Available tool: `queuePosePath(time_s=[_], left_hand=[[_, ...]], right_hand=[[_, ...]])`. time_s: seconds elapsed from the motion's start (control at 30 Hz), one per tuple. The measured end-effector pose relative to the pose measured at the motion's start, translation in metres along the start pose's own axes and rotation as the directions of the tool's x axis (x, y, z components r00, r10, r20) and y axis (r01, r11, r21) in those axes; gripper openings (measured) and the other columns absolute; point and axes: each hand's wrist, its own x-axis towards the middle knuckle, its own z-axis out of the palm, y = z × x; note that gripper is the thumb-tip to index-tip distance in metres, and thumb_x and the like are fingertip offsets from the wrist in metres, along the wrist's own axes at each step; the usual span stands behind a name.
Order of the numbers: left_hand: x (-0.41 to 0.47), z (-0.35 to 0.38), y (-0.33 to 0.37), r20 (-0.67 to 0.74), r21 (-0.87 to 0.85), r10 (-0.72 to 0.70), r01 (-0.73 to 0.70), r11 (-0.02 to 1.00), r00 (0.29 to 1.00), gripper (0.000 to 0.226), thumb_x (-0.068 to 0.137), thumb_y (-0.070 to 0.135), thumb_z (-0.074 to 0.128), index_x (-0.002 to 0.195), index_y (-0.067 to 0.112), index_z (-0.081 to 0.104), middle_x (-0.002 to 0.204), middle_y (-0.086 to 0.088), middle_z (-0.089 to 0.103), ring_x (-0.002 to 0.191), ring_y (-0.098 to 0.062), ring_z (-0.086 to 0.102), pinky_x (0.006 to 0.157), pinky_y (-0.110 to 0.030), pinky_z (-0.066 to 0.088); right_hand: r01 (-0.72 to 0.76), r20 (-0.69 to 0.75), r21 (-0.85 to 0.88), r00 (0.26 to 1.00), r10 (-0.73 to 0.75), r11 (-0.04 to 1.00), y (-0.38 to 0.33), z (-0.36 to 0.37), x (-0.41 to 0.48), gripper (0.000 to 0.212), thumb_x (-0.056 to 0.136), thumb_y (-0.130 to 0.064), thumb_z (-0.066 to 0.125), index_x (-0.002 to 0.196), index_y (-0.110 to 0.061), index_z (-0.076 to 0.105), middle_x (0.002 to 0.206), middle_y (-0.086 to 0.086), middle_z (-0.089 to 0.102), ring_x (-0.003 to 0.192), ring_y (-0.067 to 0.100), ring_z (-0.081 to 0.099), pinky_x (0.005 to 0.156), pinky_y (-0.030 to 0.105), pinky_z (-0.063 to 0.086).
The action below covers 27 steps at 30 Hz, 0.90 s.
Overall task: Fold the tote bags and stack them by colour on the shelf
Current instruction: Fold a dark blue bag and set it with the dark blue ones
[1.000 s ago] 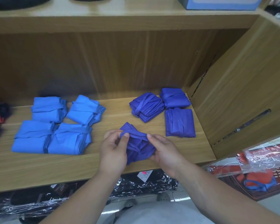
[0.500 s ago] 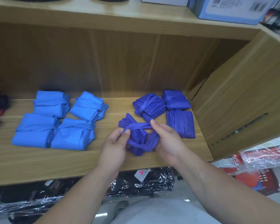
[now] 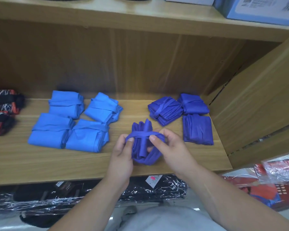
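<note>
Four folded light-blue bags [image 3: 88, 139] lie left of the purple tote bag [image 3: 143, 148], which is over the shelf [image 3: 40, 164]. The left hand [image 3: 122, 152] pinches its strap's left end and the right hand [image 3: 172, 147] pinches the right end. Three folded purple bags [image 3: 197, 129] lie to its right.

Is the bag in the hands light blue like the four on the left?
No, the bag held by the left hand and right hand is dark blue, like the three folded bags at right.
</note>
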Motion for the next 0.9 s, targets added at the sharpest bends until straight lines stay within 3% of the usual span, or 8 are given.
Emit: queuePosePath(time_s=[0.1, 0.2, 0.3, 0.43, 0.57, 0.73, 0.83, 0.9], left_hand=[[-0.002, 0.002, 0.005, 0.032, -0.031, -0.024, 0.025, 0.999, 0.999, 0.022, 0.103, 0.023, 0.052, 0.084, 0.016, 0.058, 0.081, -0.007, 0.059, 0.075, -0.015, 0.051, 0.066, -0.028, 0.041], [-0.002, 0.006, 0.014, 0.044, -0.152, -0.080, 0.085, 0.985, 0.996, 0.016, 0.102, 0.020, 0.052, 0.089, 0.021, 0.062, 0.090, -0.010, 0.064, 0.083, -0.019, 0.055, 0.074, -0.034, 0.042], [0.001, 0.009, 0.024, 0.090, -0.286, -0.160, 0.179, 0.941, 0.983, 0.013, 0.103, 0.014, 0.049, 0.100, 0.016, 0.062, 0.098, -0.011, 0.069, 0.086, -0.019, 0.065, 0.081, -0.037, 0.047], [0.008, 0.008, 0.036, 0.185, -0.272, -0.264, 0.307, 0.912, 0.947, 0.016, 0.103, 0.017, 0.049, 0.110, 0.019, 0.063, 0.101, -0.004, 0.074, 0.079, -0.016, 0.071, 0.072, -0.034, 0.049], [0.008, 0.011, 0.038, 0.134, -0.236, -0.288, 0.313, 0.920, 0.948, 0.016, 0.102, 0.015, 0.053, 0.109, 0.016, 0.068, 0.096, -0.006, 0.077, 0.076, -0.015, 0.072, 0.073, -0.034, 0.051], [0.007, 0.016, 0.043, 0.073, -0.257, -0.346, 0.353, 0.900, 0.935, 0.017, 0.099, 0.006, 0.058, 0.086, 0.009, 0.068, 0.084, -0.014, 0.074, 0.066, -0.020, 0.069, 0.075, -0.038, 0.052], [0.005, 0.023, 0.049, 0.082, -0.296, -0.377, 0.384, 0.875, 0.923, 0.012, 0.099, 0.007, 0.058, 0.089, 0.010, 0.066, 0.081, -0.012, 0.075, 0.064, -0.020, 0.070, 0.078, -0.039, 0.052], [0.008, 0.026, 0.052, 0.082, -0.286, -0.403, 0.408, 0.867, 0.912, 0.007, 0.100, 0.011, 0.058, 0.104, 0.012, 0.064, 0.087, -0.009, 0.077, 0.070, -0.019, 0.071, 0.078, -0.038, 0.053]], right_hand=[[0.115, -0.004, -0.117, 0.993, -0.116, 0.986, -0.004, -0.001, -0.004, 0.033, 0.092, -0.040, 0.063, 0.082, -0.010, 0.055, 0.116, 0.007, 0.064, 0.111, 0.025, 0.062, 0.098, 0.045, 0.048], [0.162, 0.018, -0.131, 0.987, -0.161, 0.978, -0.012, 0.002, -0.004, 0.039, 0.094, -0.042, 0.060, 0.083, -0.006, 0.051, 0.101, 0.022, 0.060, 0.093, 0.035, 0.059, 0.089, 0.056, 0.046], [0.160, 0.001, -0.103, 0.987, -0.161, 0.982, -0.021, 0.001, -0.001, 0.040, 0.096, -0.039, 0.058, 0.087, 0.000, 0.051, 0.085, 0.016, 0.059, 0.078, 0.019, 0.053, 0.075, 0.039, 0.047], [0.146, 0.006, -0.144, 0.989, -0.146, 0.979, -0.020, -0.003, 0.003, 0.032, 0.104, -0.025, 0.056, 0.079, -0.006, 0.047, 0.070, -0.010, 0.048, 0.067, 0.008, 0.042, 0.063, 0.020, 0.038], [0.133, 0.042, -0.193, 0.991, -0.127, 0.972, -0.011, -0.002, 0.004, 0.029, 0.100, -0.035, 0.055, 0.079, -0.015, 0.048, 0.070, -0.010, 0.046, 0.067, 0.010, 0.041, 0.063, 0.026, 0.037], [0.181, -0.006, -0.312, 0.981, -0.192, 0.933, -0.007, -0.004, 0.005, 0.031, 0.106, -0.027, 0.049, 0.076, -0.021, 0.041, 0.066, -0.013, 0.040, 0.064, 0.006, 0.036, 0.060, 0.025, 0.035], [0.214, -0.086, -0.425, 0.958, -0.275, 0.879, -0.009, -0.002, 0.008, 0.032, 0.103, -0.042, 0.044, 0.080, -0.020, 0.040, 0.065, 0.001, 0.041, 0.062, 0.016, 0.039, 0.062, 0.037, 0.039], [0.220, -0.126, -0.494, 0.939, -0.320, 0.841, -0.008, -0.001, 0.010, 0.029, 0.101, -0.043, 0.042, 0.082, -0.021, 0.040, 0.063, 0.005, 0.044, 0.060, 0.018, 0.041, 0.061, 0.041, 0.039]])
